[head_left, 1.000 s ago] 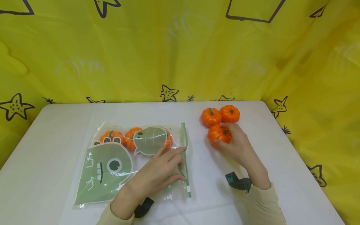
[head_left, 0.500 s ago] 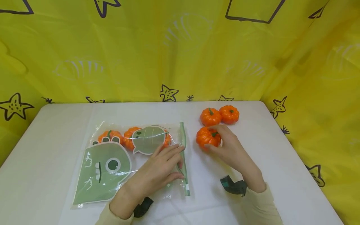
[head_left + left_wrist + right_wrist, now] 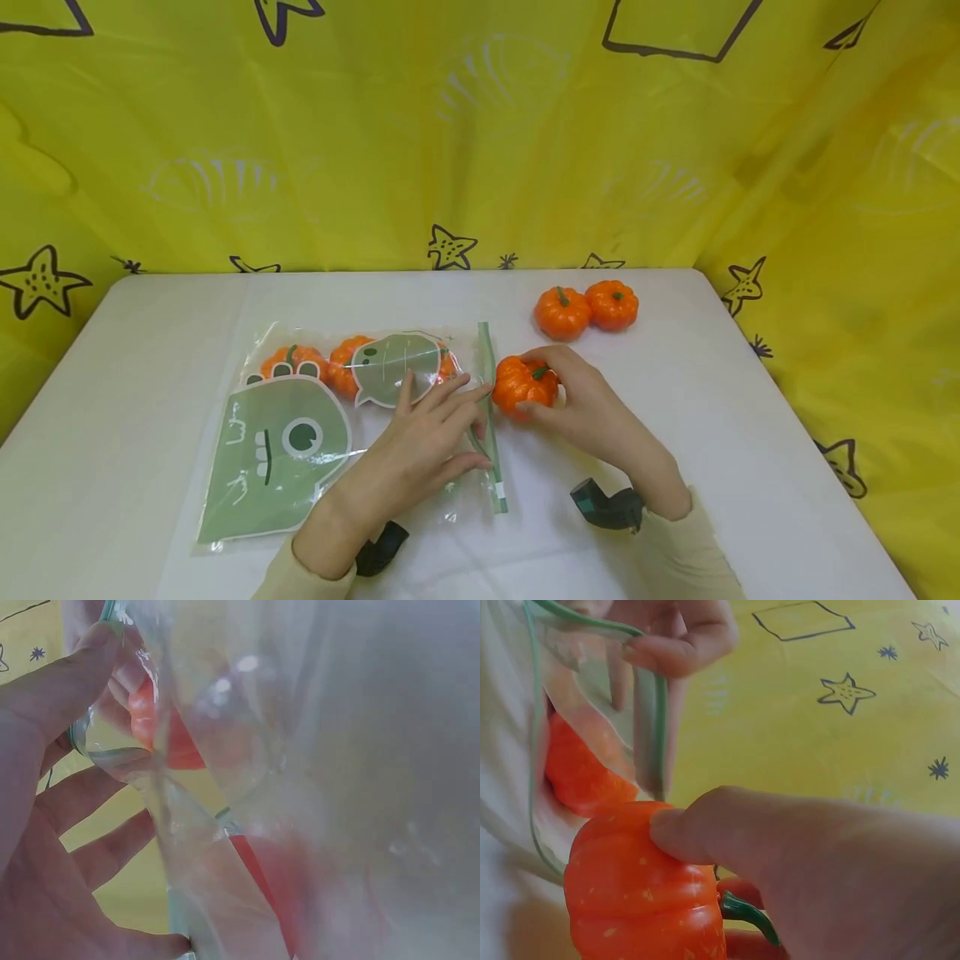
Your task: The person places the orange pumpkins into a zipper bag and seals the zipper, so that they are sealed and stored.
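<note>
My right hand [image 3: 592, 408] grips a small orange pumpkin [image 3: 521, 387] with a green stem, right at the mouth of a clear zip bag [image 3: 465, 508]. My left hand [image 3: 420, 442] holds the bag's green-edged rim [image 3: 661, 735], thumb and fingers at the edge, and the upper layer is lifted so the mouth gapes. Inside lie orange pumpkins [image 3: 292, 362], partly hidden by the bag's green monster print [image 3: 300, 467]. One pumpkin [image 3: 585, 769] shows through the opening in the right wrist view. The left wrist view looks through the bag's film [image 3: 360, 750].
Two more orange pumpkins [image 3: 562, 313] sit side by side on the white table [image 3: 712, 400], behind my right hand. A yellow curtain [image 3: 480, 150] with drawn stars hangs along the back and sides. Dark wrist cameras [image 3: 609, 505] jut out below the hands.
My right hand has carried its pumpkin leftward, away from the other two, to the bag's mouth. The left hand stays at the rim, its fingers slightly more spread.
</note>
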Demonstrator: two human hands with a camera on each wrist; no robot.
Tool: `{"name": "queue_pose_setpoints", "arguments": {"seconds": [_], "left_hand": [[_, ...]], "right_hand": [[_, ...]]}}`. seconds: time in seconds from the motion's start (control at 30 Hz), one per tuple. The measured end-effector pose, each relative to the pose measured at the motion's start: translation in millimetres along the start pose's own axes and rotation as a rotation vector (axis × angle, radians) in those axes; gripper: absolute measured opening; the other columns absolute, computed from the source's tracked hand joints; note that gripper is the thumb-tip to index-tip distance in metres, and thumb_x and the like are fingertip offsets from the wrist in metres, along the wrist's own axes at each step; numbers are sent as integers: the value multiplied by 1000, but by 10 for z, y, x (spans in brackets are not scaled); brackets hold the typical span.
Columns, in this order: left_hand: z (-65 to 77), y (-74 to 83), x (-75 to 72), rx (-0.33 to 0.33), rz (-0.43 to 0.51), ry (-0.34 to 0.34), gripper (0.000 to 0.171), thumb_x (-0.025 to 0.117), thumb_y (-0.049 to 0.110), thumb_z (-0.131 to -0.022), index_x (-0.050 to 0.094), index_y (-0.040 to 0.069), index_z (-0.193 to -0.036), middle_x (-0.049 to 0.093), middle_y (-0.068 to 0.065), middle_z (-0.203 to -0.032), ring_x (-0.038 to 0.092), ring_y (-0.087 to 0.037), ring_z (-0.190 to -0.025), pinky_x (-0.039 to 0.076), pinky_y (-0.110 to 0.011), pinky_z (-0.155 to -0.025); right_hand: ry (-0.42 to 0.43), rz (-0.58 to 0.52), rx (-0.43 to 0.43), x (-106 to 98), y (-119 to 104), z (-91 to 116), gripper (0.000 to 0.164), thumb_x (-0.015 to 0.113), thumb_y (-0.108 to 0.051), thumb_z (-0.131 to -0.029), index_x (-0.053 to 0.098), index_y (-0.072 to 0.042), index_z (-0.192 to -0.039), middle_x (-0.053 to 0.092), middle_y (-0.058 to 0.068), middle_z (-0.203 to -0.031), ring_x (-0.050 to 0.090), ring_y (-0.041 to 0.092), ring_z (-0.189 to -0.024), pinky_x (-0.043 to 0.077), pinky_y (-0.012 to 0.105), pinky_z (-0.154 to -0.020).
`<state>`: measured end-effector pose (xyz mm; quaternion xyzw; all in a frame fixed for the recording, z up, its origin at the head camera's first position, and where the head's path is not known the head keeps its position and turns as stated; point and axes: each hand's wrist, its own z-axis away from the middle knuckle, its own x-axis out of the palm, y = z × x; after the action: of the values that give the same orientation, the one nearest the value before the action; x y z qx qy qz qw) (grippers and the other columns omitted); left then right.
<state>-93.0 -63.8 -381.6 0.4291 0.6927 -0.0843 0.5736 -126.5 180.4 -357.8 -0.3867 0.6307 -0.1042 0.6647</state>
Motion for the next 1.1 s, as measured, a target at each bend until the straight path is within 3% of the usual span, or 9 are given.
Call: {"name": "queue_pose_setpoints", "arguments": {"seconds": [0.2,0.43,0.63,0.8,1.1], "left_hand": [[0,0,0,-6,14,14,29,76,37,-84,56,23,-100,54,-2,-147,42,-29,-143,13,-79,-109],[-1,4,4,9,-13,41,32,76,34,-86,58,22,-108,51,-3,-150,43,-27,-143,15,-77,-111],[-11,11,23,-5,3,39,36,74,34,-87,59,22,-117,51,-1,-150,44,-23,-142,16,-73,-114],[-14,11,30,-26,-4,39,46,75,35,-85,56,21,-125,52,0,-148,48,-20,-139,18,-71,-115],[-21,26,25,-105,7,-10,75,74,38,-84,41,22,-149,53,5,-147,48,-15,-138,17,-68,-118]], "right_hand": [[-41,-36,-32,78,-39,-10,50,80,-18,-82,59,-10,-127,63,0,-123,56,14,-101,51,41,-91],[-97,-98,4,104,-63,-22,57,80,-27,-83,56,-9,-131,63,1,-126,60,18,-110,52,46,-100],[-210,-267,-19,109,-31,-33,53,77,-25,-87,54,-12,-134,60,1,-132,61,20,-121,49,40,-106],[-290,-387,-27,119,26,-46,46,70,-14,-91,53,-13,-134,58,3,-134,57,21,-128,46,32,-107],[-297,-440,-9,190,42,-72,36,68,-2,-88,56,-8,-121,58,7,-126,57,23,-127,46,34,-108]]}}
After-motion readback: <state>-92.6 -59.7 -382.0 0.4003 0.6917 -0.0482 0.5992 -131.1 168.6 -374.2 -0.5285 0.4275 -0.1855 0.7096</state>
